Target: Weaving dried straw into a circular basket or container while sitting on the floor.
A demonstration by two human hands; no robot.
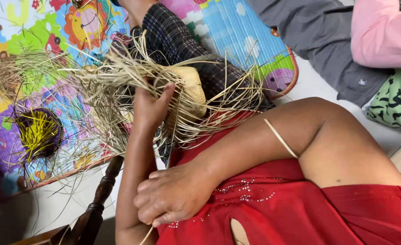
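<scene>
- Lower centre of frame: right hand (pixel 173 195) curled into a loose fist, pinching one thin pale straw strand (pixel 147 236) that runs out of the bottom edge; a second strand of the same kind lies across the forearm further up.
- Bottom left: dark turned wooden furniture leg (pixel 101 195), just beside the left forearm.
- Centre: left hand (pixel 150 106) raised, fingers spread partway and pressed against the half-woven pale straw hat piece (pixel 189 88); grip looks like a steadying hold on the woven part, thumb side hidden.
- Woven piece sits at upper centre, over a dark checked cloth, loose strand ends fanning out to all sides.
- Handling, judged: very light, springy, dry fibres likely brittle and prone to kink; best held at the tight woven crown, not by the loose ends.
- Left of frame: small dark round woven start with yellow strands (pixel 39 134) on a colourful foam play mat (pixel 236 31).
- Upper right: grey and pink fabric.
</scene>
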